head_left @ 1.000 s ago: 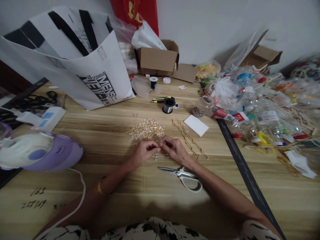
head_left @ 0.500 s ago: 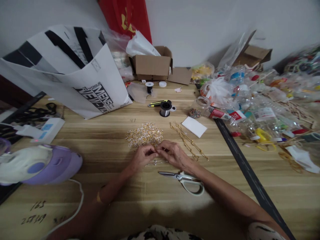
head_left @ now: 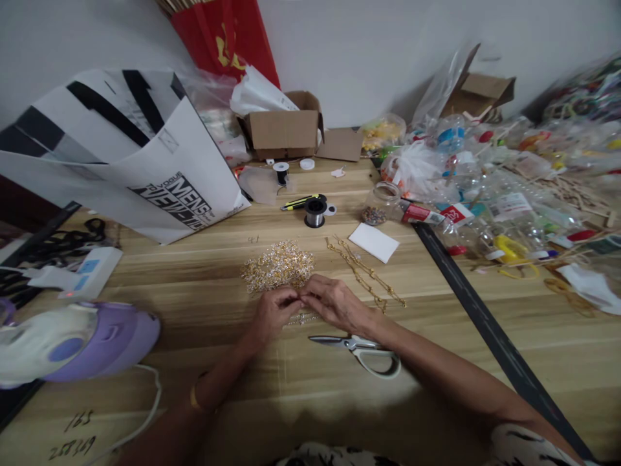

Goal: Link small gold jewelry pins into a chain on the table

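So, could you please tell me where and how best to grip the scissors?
Probably the lower handle loop of the scissors, from the near side: it bows that way, the blades point left, and the right forearm crowds the upper handle.

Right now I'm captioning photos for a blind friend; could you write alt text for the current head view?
A person's left hand and right hand meet over a wooden table, near a glittering gold-and-silver pile; anything between them is too small to make out. Scissors lie beside the right forearm, gold chains beyond it.
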A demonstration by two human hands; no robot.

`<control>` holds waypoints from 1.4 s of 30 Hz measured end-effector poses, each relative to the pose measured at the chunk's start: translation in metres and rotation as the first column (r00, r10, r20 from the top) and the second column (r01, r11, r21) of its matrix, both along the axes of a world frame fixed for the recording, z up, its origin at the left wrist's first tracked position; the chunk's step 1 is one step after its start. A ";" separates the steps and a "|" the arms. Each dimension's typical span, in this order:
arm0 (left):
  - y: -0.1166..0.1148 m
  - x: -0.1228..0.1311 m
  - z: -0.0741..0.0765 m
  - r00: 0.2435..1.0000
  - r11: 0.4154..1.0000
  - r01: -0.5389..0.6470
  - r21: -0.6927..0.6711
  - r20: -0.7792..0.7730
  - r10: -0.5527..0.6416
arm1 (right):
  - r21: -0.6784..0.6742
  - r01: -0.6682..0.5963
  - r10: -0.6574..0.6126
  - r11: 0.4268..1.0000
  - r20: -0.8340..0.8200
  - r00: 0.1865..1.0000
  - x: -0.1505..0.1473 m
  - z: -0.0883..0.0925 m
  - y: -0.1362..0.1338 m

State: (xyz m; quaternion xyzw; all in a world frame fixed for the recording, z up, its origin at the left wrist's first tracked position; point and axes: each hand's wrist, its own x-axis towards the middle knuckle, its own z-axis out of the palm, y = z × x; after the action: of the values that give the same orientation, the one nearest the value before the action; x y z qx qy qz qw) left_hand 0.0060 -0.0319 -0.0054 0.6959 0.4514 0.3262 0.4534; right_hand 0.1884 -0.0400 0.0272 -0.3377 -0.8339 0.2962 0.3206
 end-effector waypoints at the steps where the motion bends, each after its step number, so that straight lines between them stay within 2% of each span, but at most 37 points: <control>1: 0.000 0.000 0.000 1.000 1.000 0.004 0.014 -0.008 -0.004 | 0.012 -0.002 0.002 1.000 0.007 1.000 0.000 -0.001 0.000; 4: 0.001 -0.001 0.001 1.000 0.999 0.027 0.042 -0.010 -0.026 | 0.035 -0.006 0.005 0.999 0.018 1.000 0.000 -0.003 0.000; 7: 0.001 -0.001 0.002 0.998 0.998 0.057 0.013 -0.001 -0.057 | 0.045 -0.007 0.006 0.999 0.018 1.000 -0.001 -0.002 0.000; 15: 0.004 -0.003 0.001 0.993 0.978 0.096 -0.187 0.089 -0.081 | -0.004 0.003 -0.003 1.000 -0.018 1.000 0.001 -0.002 0.003; 19: 0.006 -0.003 0.009 0.989 0.959 0.068 -0.276 0.143 -0.029 | -0.024 0.004 -0.005 1.000 -0.035 0.999 0.001 -0.005 0.006; 25: 0.007 -0.001 0.017 0.991 0.958 0.029 -0.284 0.136 0.010 | -0.028 0.042 -0.043 0.999 -0.035 0.998 0.002 -0.009 0.008; 30: 0.008 -0.001 0.013 0.990 0.958 0.029 -0.285 0.142 0.012 | -0.025 0.055 -0.055 0.998 -0.012 0.998 0.003 -0.013 0.008; 35: 0.007 -0.004 0.009 0.994 0.966 0.049 -0.254 0.111 -0.021 | -0.089 0.064 -0.064 0.994 0.007 0.998 0.002 -0.015 0.008; 42: 0.006 -0.004 0.018 0.989 0.918 0.101 -0.383 0.138 -0.051 | -0.176 0.051 -0.057 0.983 -0.027 0.998 0.001 -0.011 0.005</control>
State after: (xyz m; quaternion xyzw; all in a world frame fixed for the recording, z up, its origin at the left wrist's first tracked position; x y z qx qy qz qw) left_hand 0.0020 -0.0260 0.0124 0.5872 0.4504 0.2551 0.6223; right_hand 0.1890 -0.0346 0.0167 -0.3823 -0.7899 0.3651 0.3108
